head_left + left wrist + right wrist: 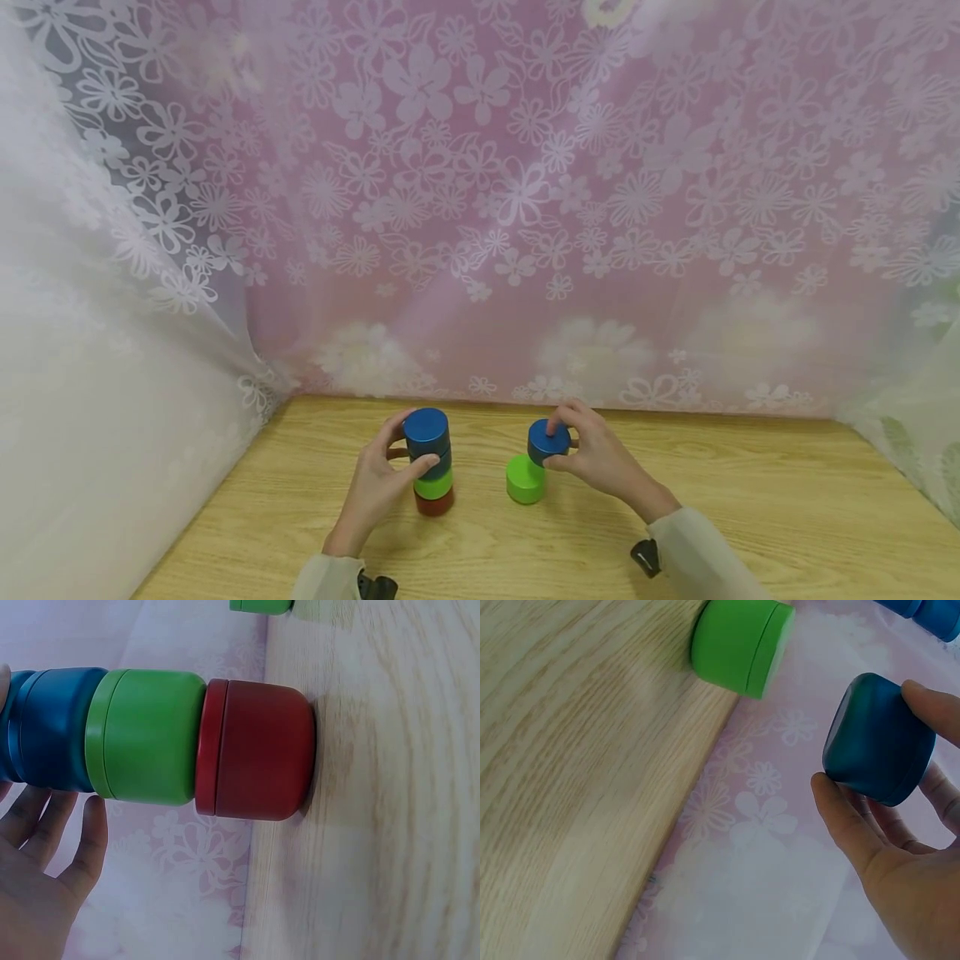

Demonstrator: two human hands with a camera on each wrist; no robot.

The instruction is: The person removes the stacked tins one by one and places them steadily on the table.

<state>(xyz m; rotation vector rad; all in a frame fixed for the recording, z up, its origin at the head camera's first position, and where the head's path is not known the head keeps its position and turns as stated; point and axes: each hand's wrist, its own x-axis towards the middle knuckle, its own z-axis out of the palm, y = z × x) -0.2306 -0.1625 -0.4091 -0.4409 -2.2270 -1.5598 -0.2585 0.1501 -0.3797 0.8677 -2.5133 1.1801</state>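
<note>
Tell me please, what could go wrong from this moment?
The four-jar stack may topple if the left grip, around its upper part, pushes sideways. The blue jar, held above the table, may slip from the right grip. It could also knock the nearby single green jar.

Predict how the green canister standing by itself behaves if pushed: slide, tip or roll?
The green canister probably slides before tipping: it stands upright and squat on the flat tabletop. If knocked over, its round side may let it roll. Its smooth finish could feel slippery.
</note>
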